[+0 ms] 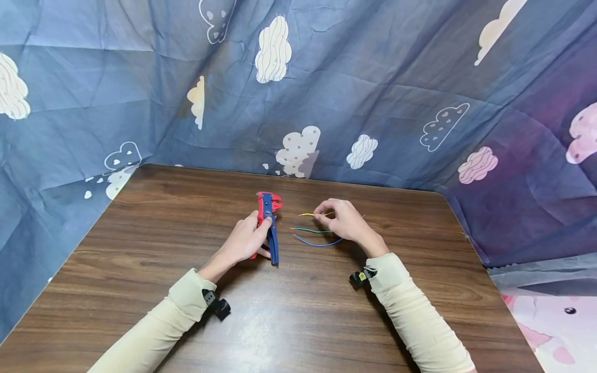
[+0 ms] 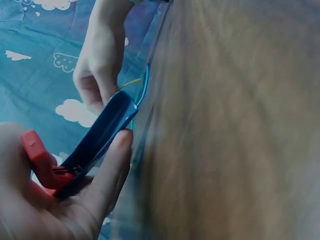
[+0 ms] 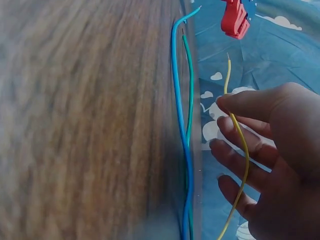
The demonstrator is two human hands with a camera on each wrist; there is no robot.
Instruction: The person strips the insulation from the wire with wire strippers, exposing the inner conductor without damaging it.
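A red and blue wire stripper (image 1: pixel 268 207) is gripped in my left hand (image 1: pixel 247 237), its red jaws pointing away from me. In the left wrist view, the fingers curl about its blue handle (image 2: pixel 102 135) and red handle (image 2: pixel 37 152). My right hand (image 1: pixel 345 220) pinches a yellow wire (image 3: pixel 240 135) between thumb and index finger. The yellow wire's bare tip points toward the stripper, apart from it. Below that hand, a green wire (image 1: pixel 310 230) and a blue wire (image 1: pixel 317 244) lie on the table.
The brown wooden table (image 1: pixel 298 321) runs back to a blue curtain (image 1: pixel 354 77) with cloud prints. Each wrist carries a small black camera, one on the left (image 1: pixel 216 304) and one on the right (image 1: pixel 361 278).
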